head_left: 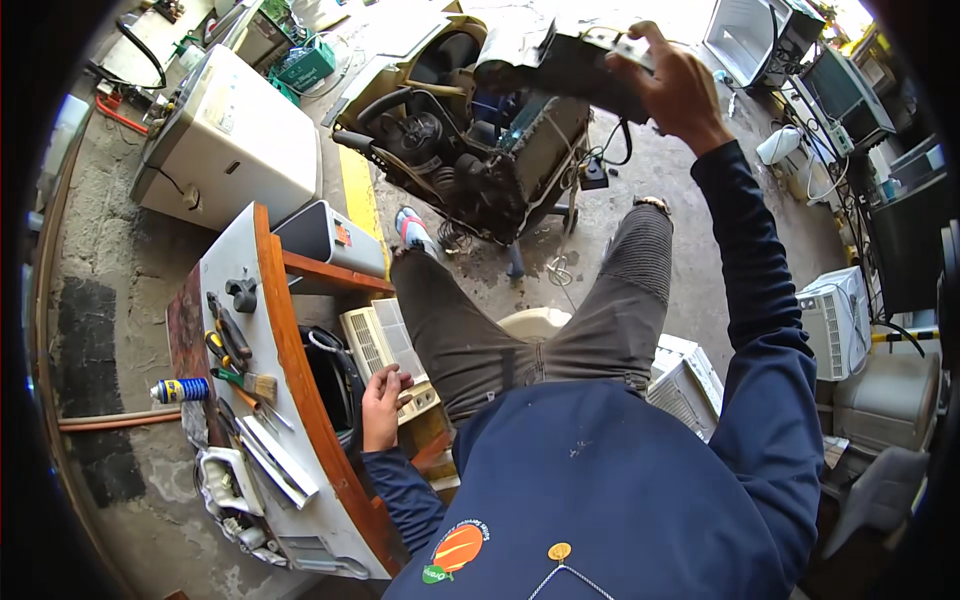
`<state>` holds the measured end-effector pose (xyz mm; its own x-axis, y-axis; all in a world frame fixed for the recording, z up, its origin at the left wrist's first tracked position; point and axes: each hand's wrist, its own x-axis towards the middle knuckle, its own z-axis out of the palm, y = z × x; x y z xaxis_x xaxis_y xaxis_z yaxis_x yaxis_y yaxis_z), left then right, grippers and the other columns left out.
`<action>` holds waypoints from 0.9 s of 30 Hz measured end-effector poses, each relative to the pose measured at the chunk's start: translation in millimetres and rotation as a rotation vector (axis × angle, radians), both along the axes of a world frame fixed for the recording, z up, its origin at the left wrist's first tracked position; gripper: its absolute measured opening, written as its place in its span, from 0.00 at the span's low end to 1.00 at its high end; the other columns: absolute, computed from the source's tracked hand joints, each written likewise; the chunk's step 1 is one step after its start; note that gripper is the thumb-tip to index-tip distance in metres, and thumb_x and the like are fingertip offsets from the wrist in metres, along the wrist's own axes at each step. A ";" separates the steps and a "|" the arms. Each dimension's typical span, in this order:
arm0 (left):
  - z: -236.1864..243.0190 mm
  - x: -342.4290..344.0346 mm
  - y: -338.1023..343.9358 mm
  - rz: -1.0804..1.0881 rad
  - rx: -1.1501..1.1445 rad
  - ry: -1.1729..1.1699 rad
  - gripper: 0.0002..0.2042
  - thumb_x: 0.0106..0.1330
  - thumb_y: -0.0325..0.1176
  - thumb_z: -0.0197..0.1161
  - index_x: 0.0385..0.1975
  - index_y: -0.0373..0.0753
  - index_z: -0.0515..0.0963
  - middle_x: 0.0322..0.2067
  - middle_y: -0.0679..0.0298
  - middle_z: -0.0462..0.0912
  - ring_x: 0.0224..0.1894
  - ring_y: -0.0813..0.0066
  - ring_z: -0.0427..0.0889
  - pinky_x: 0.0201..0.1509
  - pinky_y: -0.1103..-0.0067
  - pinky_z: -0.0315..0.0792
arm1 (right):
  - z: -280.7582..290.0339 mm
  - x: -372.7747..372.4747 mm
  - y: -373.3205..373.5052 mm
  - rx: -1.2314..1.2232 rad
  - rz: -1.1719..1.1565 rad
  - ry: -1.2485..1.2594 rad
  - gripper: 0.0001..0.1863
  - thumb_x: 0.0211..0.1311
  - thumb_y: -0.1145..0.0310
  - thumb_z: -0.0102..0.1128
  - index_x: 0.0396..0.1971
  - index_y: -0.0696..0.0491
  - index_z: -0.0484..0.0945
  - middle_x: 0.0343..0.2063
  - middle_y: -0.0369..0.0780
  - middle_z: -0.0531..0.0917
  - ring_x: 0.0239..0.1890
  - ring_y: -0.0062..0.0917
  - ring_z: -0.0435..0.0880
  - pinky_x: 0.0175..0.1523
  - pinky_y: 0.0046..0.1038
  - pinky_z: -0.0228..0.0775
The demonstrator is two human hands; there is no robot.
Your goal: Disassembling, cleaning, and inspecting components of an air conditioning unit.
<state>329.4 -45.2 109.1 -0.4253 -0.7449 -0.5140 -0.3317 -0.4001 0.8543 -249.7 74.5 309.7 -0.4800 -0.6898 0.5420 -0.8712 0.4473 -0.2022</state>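
My right hand (682,95) is raised at the far side, its fingers closed round the edge of a dark box-shaped part (590,75). A black cable (627,142) hangs below that part. Just beneath it stands an opened air conditioner unit (500,185) with a round black compressor (418,138), pipes and wires exposed. My left hand (383,405) is low at my left side, fingers loosely bent, and nothing shows in it. Close by it is a cream air conditioner front panel (385,345) with louvres.
A white bench (232,325) at left carries a brush (262,386), pliers (232,338) and a blue-yellow spray can (180,390). Beyond it stands a white appliance (235,125). Loose wire (560,270) lies on the floor. White units (835,320) line the right.
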 end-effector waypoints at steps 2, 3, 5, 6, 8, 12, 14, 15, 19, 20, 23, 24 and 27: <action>13.5 -1.8 10.9 -0.019 -0.002 0.036 0.18 0.79 0.42 0.56 0.59 0.37 0.73 0.46 0.59 0.83 0.47 0.72 0.83 0.47 0.79 0.75 | 13.2 8.0 22.1 -0.055 -0.030 -0.048 0.38 0.64 0.32 0.54 0.50 0.55 0.77 0.17 0.43 0.82 0.17 0.33 0.81 0.26 0.35 0.73; 24.5 -5.5 13.5 -0.032 -0.006 0.075 0.18 0.79 0.42 0.56 0.59 0.37 0.73 0.46 0.59 0.83 0.46 0.73 0.83 0.47 0.79 0.75 | 20.1 14.0 31.6 -0.113 -0.053 -0.094 0.32 0.63 0.38 0.56 0.47 0.56 0.77 0.18 0.45 0.82 0.19 0.36 0.80 0.28 0.37 0.72; 38.1 -34.6 0.8 -0.077 -0.022 0.174 0.18 0.80 0.42 0.55 0.59 0.37 0.73 0.47 0.60 0.83 0.46 0.73 0.83 0.47 0.79 0.75 | 38.9 13.2 44.5 -0.243 -0.113 -0.160 0.22 0.63 0.51 0.62 0.40 0.57 0.78 0.21 0.48 0.82 0.21 0.42 0.79 0.32 0.43 0.71; 40.7 -46.9 -2.1 -0.134 -0.062 0.172 0.17 0.80 0.42 0.55 0.59 0.37 0.73 0.46 0.60 0.83 0.46 0.74 0.83 0.46 0.79 0.75 | 47.2 13.2 52.0 -0.248 -0.131 -0.155 0.22 0.63 0.51 0.62 0.40 0.57 0.78 0.21 0.48 0.82 0.21 0.42 0.79 0.32 0.43 0.71; 45.5 -80.8 -5.5 -0.208 -0.093 0.174 0.17 0.80 0.41 0.55 0.59 0.37 0.73 0.46 0.61 0.83 0.45 0.74 0.83 0.46 0.80 0.74 | 63.9 10.0 63.1 -0.109 -0.323 -0.161 0.26 0.64 0.45 0.61 0.46 0.54 0.77 0.22 0.48 0.84 0.24 0.44 0.82 0.33 0.44 0.72; 21.8 -156.3 12.6 -0.600 -0.415 0.060 0.17 0.75 0.37 0.61 0.57 0.36 0.75 0.46 0.59 0.84 0.43 0.73 0.83 0.47 0.78 0.76 | 82.8 -6.7 79.6 -0.026 -0.466 -0.124 0.30 0.65 0.40 0.60 0.50 0.52 0.75 0.25 0.50 0.85 0.28 0.46 0.85 0.35 0.46 0.73; -4.3 -201.8 35.8 -0.689 -0.287 0.119 0.19 0.72 0.36 0.64 0.57 0.34 0.76 0.45 0.57 0.83 0.43 0.71 0.82 0.49 0.76 0.77 | 80.1 -15.7 93.2 -0.121 -0.396 -0.060 0.31 0.64 0.40 0.61 0.50 0.53 0.76 0.25 0.50 0.86 0.28 0.47 0.86 0.35 0.47 0.72; -10.7 -232.1 43.8 -0.856 -0.390 0.040 0.23 0.70 0.37 0.67 0.60 0.33 0.73 0.48 0.52 0.82 0.42 0.66 0.83 0.50 0.74 0.78 | 78.2 -22.4 103.9 -0.165 -0.376 -0.024 0.31 0.63 0.39 0.61 0.49 0.53 0.76 0.25 0.50 0.86 0.28 0.47 0.86 0.35 0.48 0.72; -149.3 -342.7 62.5 -1.027 -0.551 -0.115 0.31 0.62 0.35 0.69 0.66 0.36 0.68 0.52 0.45 0.78 0.50 0.54 0.80 0.57 0.68 0.76 | 72.7 -32.2 125.4 -0.199 -0.412 0.177 0.35 0.67 0.32 0.55 0.52 0.50 0.77 0.20 0.39 0.81 0.17 0.26 0.76 0.25 0.31 0.64; -196.9 -371.0 73.7 -1.038 -0.783 -0.134 0.32 0.61 0.34 0.70 0.66 0.37 0.68 0.52 0.45 0.78 0.51 0.52 0.79 0.58 0.66 0.75 | 74.9 -33.8 129.6 -0.177 -0.428 0.114 0.36 0.66 0.31 0.56 0.53 0.51 0.77 0.22 0.42 0.84 0.20 0.29 0.82 0.26 0.31 0.71; -256.1 -446.8 94.3 -1.060 -0.729 0.000 0.34 0.59 0.34 0.70 0.68 0.42 0.68 0.52 0.46 0.78 0.53 0.51 0.78 0.57 0.64 0.75 | 79.7 -43.6 135.4 -0.283 -0.447 0.051 0.35 0.67 0.33 0.56 0.53 0.51 0.77 0.24 0.42 0.85 0.20 0.28 0.81 0.26 0.31 0.70; -275.5 -466.8 90.6 -1.097 -0.631 0.027 0.30 0.61 0.37 0.69 0.65 0.44 0.70 0.54 0.48 0.79 0.52 0.49 0.80 0.56 0.65 0.76 | 83.7 -47.8 135.3 -0.334 -0.425 0.007 0.34 0.67 0.34 0.56 0.53 0.52 0.77 0.25 0.42 0.85 0.19 0.28 0.80 0.26 0.30 0.69; -271.4 -490.2 103.7 -1.219 -0.430 0.025 0.24 0.64 0.38 0.66 0.61 0.45 0.74 0.51 0.52 0.81 0.47 0.51 0.82 0.51 0.67 0.76 | 93.0 -71.5 162.9 -0.383 -0.429 -0.089 0.31 0.70 0.40 0.58 0.55 0.53 0.76 0.32 0.41 0.85 0.22 0.24 0.77 0.28 0.26 0.66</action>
<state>-160.9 58.5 -162.3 -0.9493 0.0259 -0.3134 -0.2680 0.4547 0.8494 -321.3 237.4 402.7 -0.7286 -0.1865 0.6591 -0.6003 0.6373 -0.4832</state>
